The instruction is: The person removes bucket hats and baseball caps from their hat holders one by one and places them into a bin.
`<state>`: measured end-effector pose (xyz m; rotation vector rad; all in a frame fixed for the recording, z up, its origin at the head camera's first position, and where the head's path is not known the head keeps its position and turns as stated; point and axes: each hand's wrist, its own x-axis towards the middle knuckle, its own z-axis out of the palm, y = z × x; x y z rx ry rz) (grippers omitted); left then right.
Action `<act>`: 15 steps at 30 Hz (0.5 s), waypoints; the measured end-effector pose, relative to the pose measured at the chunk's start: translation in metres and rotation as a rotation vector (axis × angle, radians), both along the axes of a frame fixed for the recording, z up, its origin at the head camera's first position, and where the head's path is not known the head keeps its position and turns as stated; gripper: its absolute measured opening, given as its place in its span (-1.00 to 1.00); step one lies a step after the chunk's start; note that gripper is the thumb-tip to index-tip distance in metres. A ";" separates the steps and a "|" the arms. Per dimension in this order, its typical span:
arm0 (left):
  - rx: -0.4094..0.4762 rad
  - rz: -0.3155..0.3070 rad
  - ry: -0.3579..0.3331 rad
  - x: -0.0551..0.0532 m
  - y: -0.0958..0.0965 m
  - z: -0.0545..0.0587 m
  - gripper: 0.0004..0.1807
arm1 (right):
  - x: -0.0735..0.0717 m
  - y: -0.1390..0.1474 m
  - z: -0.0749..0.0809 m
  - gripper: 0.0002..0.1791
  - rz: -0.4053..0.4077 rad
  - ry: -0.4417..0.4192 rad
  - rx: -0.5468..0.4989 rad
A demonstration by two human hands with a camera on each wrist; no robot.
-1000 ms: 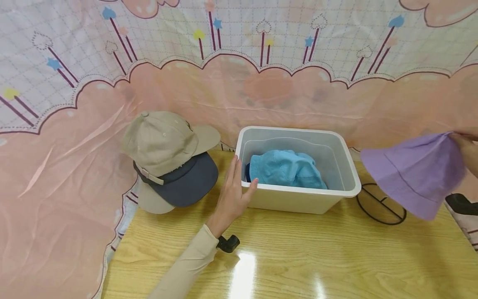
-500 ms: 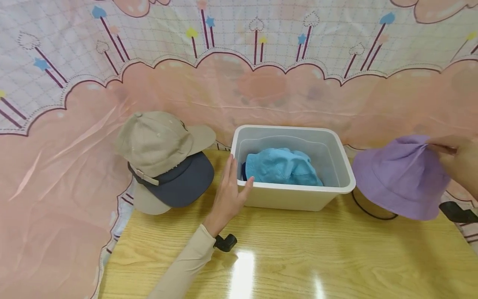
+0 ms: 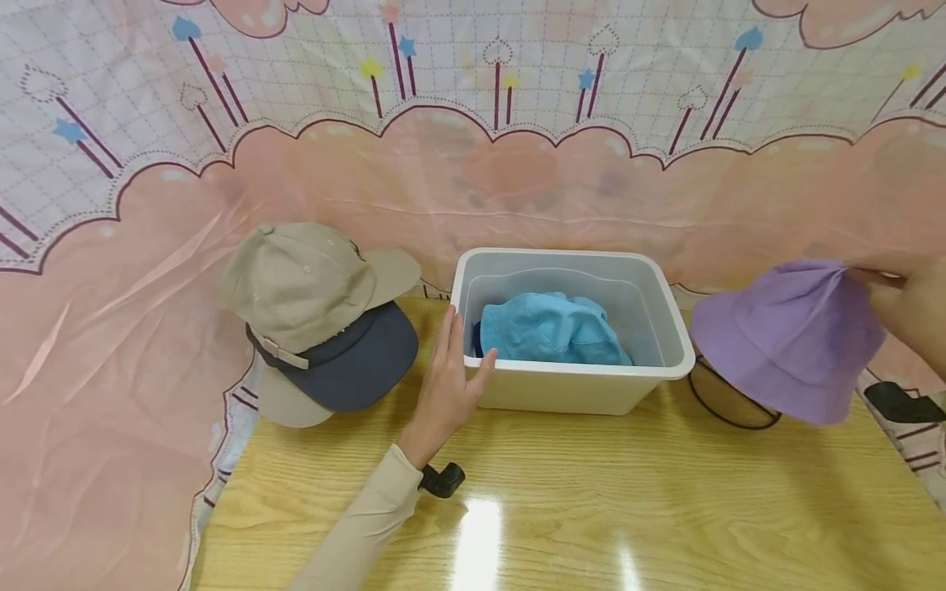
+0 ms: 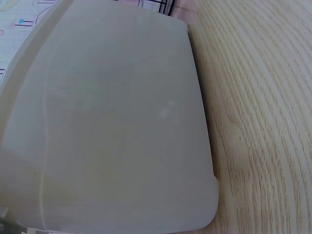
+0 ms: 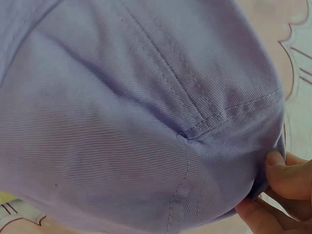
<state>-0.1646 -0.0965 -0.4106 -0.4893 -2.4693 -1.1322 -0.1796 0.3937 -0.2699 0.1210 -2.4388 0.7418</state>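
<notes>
My right hand [image 3: 912,304] pinches the crown of a purple bucket hat [image 3: 787,345] at the right, with the brim hanging down to the left. Up close in the right wrist view, thumb and fingertips [image 5: 280,170] grip the gathered purple cloth. My left hand [image 3: 443,390] rests at the front left corner of a white plastic bin [image 3: 569,390], its fingers straight along the side and the thumb at the rim. Inside the bin lies a light blue cloth hat [image 3: 554,328], with a bit of dark blue cloth beside it. The bin's wall [image 4: 112,112] fills the left wrist view.
A stack of baseball caps stands left of the bin, a beige cap [image 3: 303,287] above a navy one [image 3: 369,361]. Partly behind the purple hat, a black wire ring [image 3: 727,419] lies on the wooden table [image 3: 591,492]. A patterned cloth [image 3: 576,180] hangs behind.
The purple hat and my right hand have moved left, nearer the bin, and more of that hand shows. My left hand has stayed at the bin's corner. The head view has shifted slightly.
</notes>
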 end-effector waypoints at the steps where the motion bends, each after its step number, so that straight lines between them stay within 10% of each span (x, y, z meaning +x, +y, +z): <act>1: 0.000 0.001 -0.002 0.000 0.000 0.000 -0.16 | 0.000 0.001 0.001 -0.32 -0.013 -0.026 -0.031; 8: 0.003 -0.002 -0.004 0.001 0.000 -0.001 -0.17 | -0.005 0.006 0.002 -0.29 0.004 -0.061 -0.152; 15: 0.004 -0.004 -0.005 0.001 0.001 -0.003 -0.16 | -0.013 0.008 0.003 -0.57 -0.075 -0.190 -0.025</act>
